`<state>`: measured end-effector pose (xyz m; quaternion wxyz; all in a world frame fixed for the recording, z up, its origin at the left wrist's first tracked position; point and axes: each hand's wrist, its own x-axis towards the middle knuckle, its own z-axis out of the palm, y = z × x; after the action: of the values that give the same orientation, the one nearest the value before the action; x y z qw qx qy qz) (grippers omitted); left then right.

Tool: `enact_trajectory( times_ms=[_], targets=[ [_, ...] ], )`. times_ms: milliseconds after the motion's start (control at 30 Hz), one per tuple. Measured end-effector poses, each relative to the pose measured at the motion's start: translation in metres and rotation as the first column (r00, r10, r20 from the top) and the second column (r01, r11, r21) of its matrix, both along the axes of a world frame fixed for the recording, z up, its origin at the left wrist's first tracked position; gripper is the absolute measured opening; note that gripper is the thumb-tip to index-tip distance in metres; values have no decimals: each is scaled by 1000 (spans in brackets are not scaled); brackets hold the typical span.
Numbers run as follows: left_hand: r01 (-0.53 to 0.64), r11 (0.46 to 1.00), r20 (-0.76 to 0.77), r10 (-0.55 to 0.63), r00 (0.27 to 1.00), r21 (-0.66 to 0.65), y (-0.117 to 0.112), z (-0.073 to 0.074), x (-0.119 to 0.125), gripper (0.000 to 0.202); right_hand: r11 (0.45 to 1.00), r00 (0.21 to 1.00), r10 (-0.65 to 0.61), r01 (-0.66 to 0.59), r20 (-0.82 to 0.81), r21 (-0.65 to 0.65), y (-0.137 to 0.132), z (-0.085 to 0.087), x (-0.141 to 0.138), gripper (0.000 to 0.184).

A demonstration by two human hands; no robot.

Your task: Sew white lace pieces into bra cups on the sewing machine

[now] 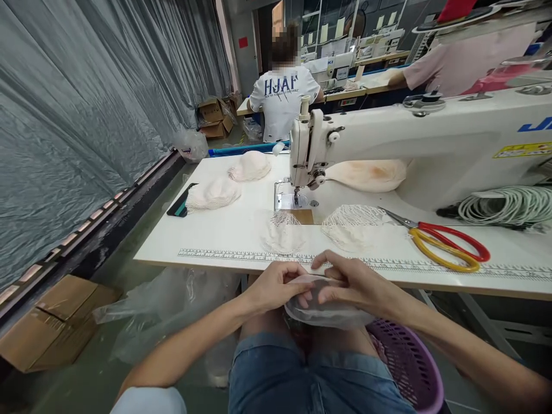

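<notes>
Over my lap, at the table's front edge, a sheer white mesh fabric piece [330,315] hangs between both hands. My left hand [278,287] pinches its near-left edge between thumb and fingers. On the other side my right hand [356,284] grips the upper edge, thumb below and index finger raised a little. Just beyond the hands, two white netted pieces [282,234] lie on the sewing table [241,238], below the needle area of the white sewing machine [388,129]. Two fuller, rounded netted pieces [213,194] rest farther left.
Red-and-yellow-handled scissors [448,244] lie right, by a coil of pale cord [509,204]. A beige padded piece [371,174] sits under the machine arm. A purple basket [407,362] stands below right, a cardboard box [56,322] on the left floor. Other people sit ahead.
</notes>
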<state>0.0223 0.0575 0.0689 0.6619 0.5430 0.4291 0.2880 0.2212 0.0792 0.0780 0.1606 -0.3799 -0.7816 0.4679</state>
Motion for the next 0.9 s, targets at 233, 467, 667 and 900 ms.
enact_trajectory(
  times_ms=[233,467,667,900],
  targets=[
    [92,996,-98,-93,991,-15,-12,4,-11,28,983,991,128,-133,-50,-124,-5,-7,9,43],
    [-29,995,-76,21,997,-97,-24,-2,-18,35,965,982,-66,18,-174,-260,-22,-16,9,33],
    [76,988,-70,-86,994,-134,-29,-10,-21,30,972,980,-2,-45,-198,-232,-23,-23,5,36],
    [306,939,-175,-278,944,157,-46,18,-9,29,992,979,116,-108,-166,60,-26,-20,8,36]
  ],
)
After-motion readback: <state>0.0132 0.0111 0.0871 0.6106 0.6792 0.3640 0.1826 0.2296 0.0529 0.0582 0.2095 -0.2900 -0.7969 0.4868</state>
